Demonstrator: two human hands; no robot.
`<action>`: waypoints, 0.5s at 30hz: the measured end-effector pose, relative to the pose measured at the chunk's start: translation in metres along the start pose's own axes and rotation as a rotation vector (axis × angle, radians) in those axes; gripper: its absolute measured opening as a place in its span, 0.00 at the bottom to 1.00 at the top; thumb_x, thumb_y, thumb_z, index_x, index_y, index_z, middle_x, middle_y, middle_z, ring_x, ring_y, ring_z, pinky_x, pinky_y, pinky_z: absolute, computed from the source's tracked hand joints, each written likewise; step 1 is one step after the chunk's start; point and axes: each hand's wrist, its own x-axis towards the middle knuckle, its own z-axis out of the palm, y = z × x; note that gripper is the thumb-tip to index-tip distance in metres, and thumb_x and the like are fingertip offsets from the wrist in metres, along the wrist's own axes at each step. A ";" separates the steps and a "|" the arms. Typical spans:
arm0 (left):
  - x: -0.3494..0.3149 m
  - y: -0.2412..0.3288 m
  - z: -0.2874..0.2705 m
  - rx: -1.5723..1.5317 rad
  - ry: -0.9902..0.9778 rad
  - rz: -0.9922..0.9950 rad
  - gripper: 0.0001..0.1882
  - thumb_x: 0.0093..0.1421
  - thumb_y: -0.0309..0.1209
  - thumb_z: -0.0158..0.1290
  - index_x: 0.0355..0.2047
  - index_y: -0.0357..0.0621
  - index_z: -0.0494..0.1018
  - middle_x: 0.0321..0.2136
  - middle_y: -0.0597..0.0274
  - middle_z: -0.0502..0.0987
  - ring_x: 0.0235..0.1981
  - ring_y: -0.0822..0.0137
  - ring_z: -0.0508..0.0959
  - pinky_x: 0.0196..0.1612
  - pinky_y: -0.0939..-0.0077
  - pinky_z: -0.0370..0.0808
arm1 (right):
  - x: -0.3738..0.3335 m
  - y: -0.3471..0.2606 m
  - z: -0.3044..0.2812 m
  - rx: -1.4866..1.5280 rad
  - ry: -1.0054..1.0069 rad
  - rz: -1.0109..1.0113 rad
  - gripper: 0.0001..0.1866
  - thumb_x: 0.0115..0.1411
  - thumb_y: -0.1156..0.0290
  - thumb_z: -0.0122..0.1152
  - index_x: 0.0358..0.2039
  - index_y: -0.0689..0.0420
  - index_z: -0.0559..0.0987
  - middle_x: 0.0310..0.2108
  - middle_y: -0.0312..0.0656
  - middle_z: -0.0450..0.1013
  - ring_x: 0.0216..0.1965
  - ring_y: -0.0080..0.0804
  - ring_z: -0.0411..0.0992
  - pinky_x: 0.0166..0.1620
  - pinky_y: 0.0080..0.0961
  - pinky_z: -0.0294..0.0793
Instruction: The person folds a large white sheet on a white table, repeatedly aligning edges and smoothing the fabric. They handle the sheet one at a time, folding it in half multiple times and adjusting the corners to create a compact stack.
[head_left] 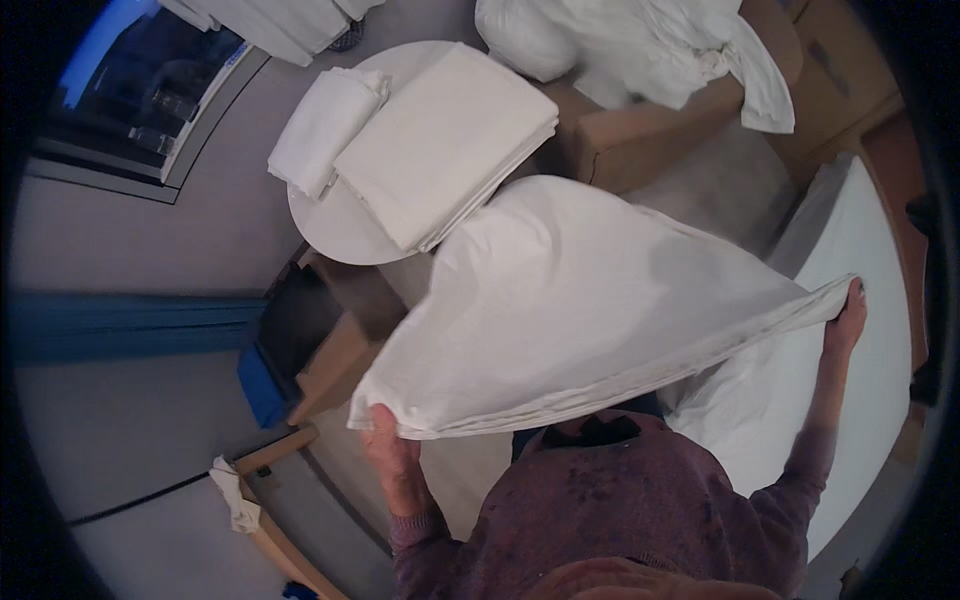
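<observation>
A large white sheet [590, 290] hangs stretched between my two hands in front of my body, its layered near edge sagging a little. My left hand [388, 445] grips its near left corner, thumb on top. Out to the right, my right hand [849, 318] is closed around the opposite corner, with the arm extended. The sheet's far part billows up close to a round white table [350, 230]. On that table lie a flat folded stack of white cloth [450, 140] and a smaller folded white cloth [325, 125].
A white-covered bed [860, 250] stretches along my right. Heaped white linen [640, 45] rests on a brown wooden piece of furniture [640, 145] at the back. To the left are a blue curtain [140, 325], a brown armchair [340, 365] with dark items, and a wooden frame [290, 550].
</observation>
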 end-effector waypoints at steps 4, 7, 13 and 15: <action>0.017 0.016 -0.031 0.077 -0.195 -0.247 0.26 0.50 0.32 0.52 0.47 0.30 0.62 0.43 0.53 0.68 0.45 0.62 0.68 0.48 0.71 0.63 | -0.035 0.006 -0.037 -0.130 0.149 0.030 0.14 0.58 0.62 0.47 0.36 0.61 0.68 0.32 0.38 0.67 0.35 0.24 0.66 0.40 0.22 0.67; 0.035 0.008 -0.032 0.095 -0.220 -0.400 0.24 0.50 0.30 0.52 0.46 0.32 0.63 0.42 0.58 0.69 0.42 0.67 0.69 0.45 0.74 0.65 | -0.064 0.018 -0.072 -0.504 0.139 -0.052 0.15 0.58 0.62 0.47 0.38 0.62 0.68 0.34 0.39 0.67 0.37 0.26 0.65 0.41 0.25 0.66; 0.083 -0.028 0.003 0.723 -0.215 -0.331 0.15 0.57 0.35 0.42 0.30 0.34 0.69 0.24 0.62 0.72 0.25 0.74 0.71 0.29 0.79 0.67 | -0.102 0.042 -0.099 -0.827 0.120 -0.137 0.13 0.58 0.69 0.38 0.37 0.64 0.69 0.34 0.48 0.69 0.35 0.35 0.66 0.42 0.24 0.64; 0.094 -0.040 0.013 0.956 -0.324 -0.088 0.15 0.58 0.36 0.41 0.30 0.34 0.69 0.23 0.61 0.72 0.23 0.73 0.71 0.27 0.79 0.68 | -0.105 0.043 -0.096 -0.398 0.114 0.008 0.13 0.58 0.70 0.39 0.37 0.65 0.68 0.33 0.46 0.68 0.36 0.32 0.66 0.43 0.23 0.63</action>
